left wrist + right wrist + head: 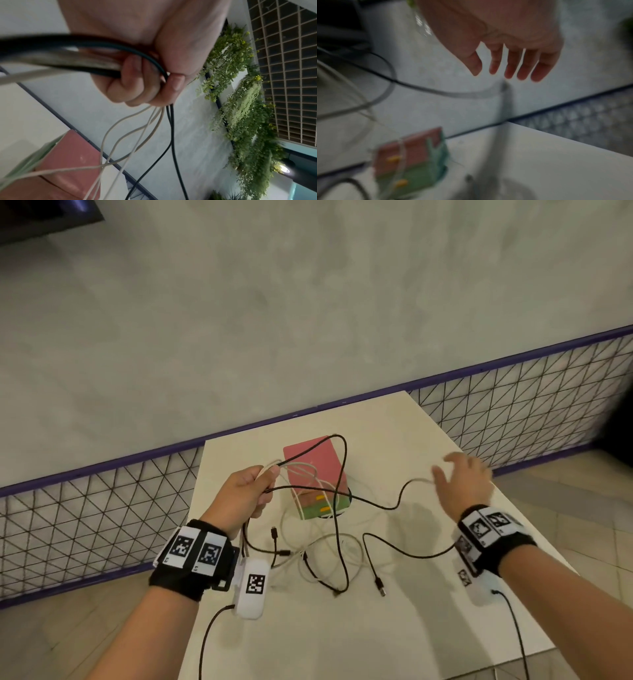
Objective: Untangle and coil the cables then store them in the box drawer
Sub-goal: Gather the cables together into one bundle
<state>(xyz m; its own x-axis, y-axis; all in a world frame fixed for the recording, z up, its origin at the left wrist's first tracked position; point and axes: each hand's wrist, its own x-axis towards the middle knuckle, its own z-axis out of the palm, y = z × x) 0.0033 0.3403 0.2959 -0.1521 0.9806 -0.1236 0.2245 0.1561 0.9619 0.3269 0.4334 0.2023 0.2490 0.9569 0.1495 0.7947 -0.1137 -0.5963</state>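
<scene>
My left hand (255, 486) is raised over the white table (428, 594) and grips a bundle of black and white cables (159, 121) in a fist (150, 83). Loops of black cable (337, 508) and white cable (301, 470) hang from it, tangled, down to the table and across the pink and green drawer box (317, 474). My right hand (460, 481) hovers to the right with fingers (523, 65) spread and holds nothing. The end of a black cable (426, 89) swings loose just below those fingers. The box (409, 159) has two yellow handles.
A purple-framed wire mesh fence (102, 508) runs behind the table, with a grey wall beyond. Loose plug ends (380, 589) lie on the table near its front. Green hanging plants (240, 108) show in the left wrist view.
</scene>
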